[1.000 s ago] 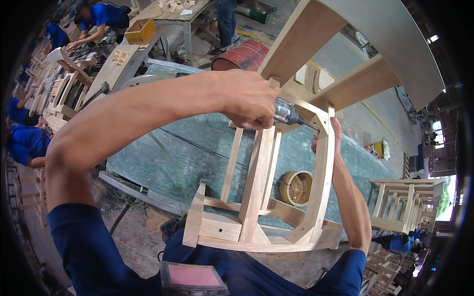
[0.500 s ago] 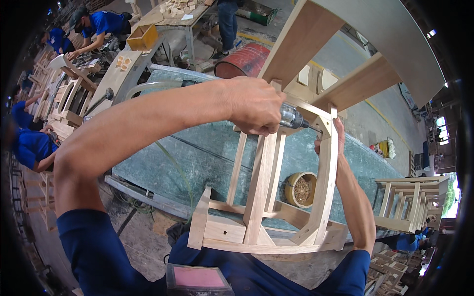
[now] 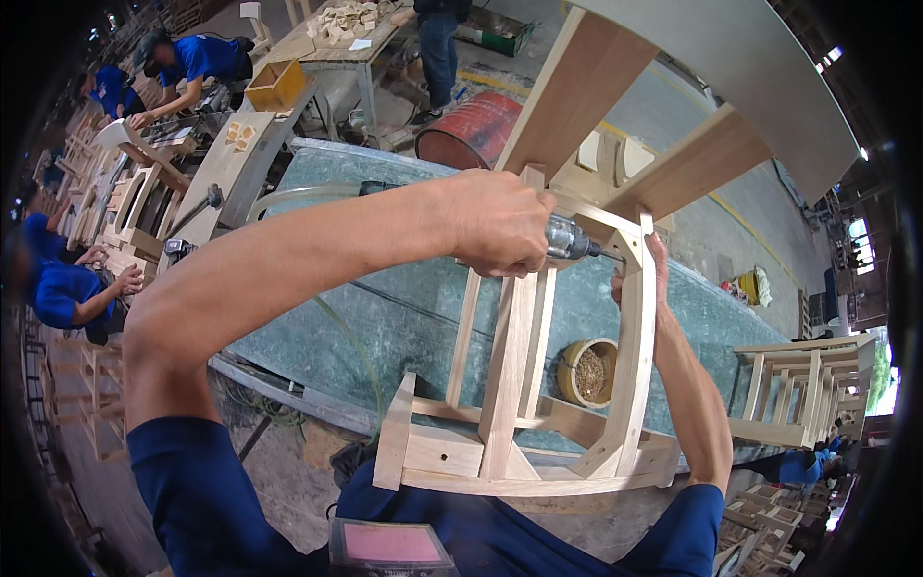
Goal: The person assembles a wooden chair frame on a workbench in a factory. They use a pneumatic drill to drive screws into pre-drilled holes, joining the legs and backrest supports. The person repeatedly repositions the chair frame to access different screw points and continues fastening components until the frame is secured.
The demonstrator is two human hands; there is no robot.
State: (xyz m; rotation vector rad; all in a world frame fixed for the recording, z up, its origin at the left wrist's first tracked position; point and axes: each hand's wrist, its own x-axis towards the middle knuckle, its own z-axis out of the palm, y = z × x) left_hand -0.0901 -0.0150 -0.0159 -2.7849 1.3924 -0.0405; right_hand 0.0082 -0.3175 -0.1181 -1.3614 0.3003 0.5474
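1. Head view, left hand (image 3: pixel 505 226): the fingers are curled closed around a power driver (image 3: pixel 569 238), over the far part of the wooden chair frame (image 3: pixel 507 370). The back of the hand faces up, so most of the fingertips are hidden beneath the grip.
2. The driver lies nearly level, its metal nose pointing right, and its thin bit ends at the corner block (image 3: pixel 630 246) of the frame's far right corner. Whether the tip sits in a screw is too small to tell.
3. Right hand (image 3: pixel 658 269): it straddles the frame's right rail (image 3: pixel 636 351) just below that block, part of it outside the rail and fingers showing on the inner side. The fingers are bent around the wood with only the rail's thickness between them; how firmly they press cannot be told.
4. The frame stands out over the green counter (image 3: pixel 423 337), its near end reaching past the counter's near edge, toward the person's body.
5. Through the frame's opening shows a yellow tub (image 3: pixel 565 363) of small tan bits.
6. Beyond the frame lies a red drum (image 3: pixel 471 130); to its right stand stacked wooden frames (image 3: pixel 798 394).
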